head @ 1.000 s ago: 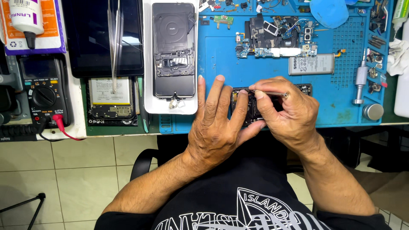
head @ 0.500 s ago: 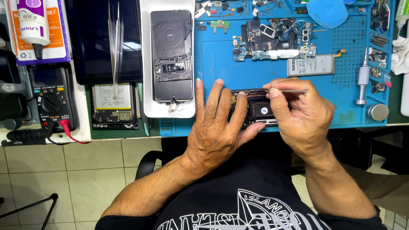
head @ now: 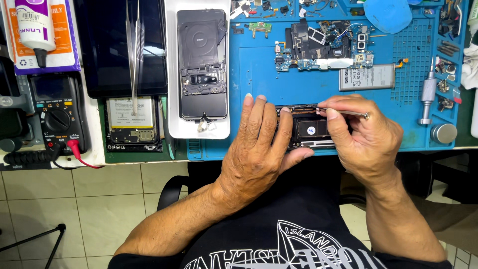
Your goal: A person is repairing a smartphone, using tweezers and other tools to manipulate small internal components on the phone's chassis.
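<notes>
Phone frame (head: 309,130): black, opened | left hand (head: 259,149) steadies | right hand (head: 366,139) grips tweezers (head: 343,112)

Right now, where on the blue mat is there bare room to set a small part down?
Free: the bare blue silicone mat between the white tray and the dismantled circuit boards. A smaller patch lies right of the right hand, below the grey battery. The top edge and right compartments are crowded.

Opened black phone chassis (head: 312,130) flat on mat's near edge; slim metal tweezers (head: 348,113) across its top.
</notes>
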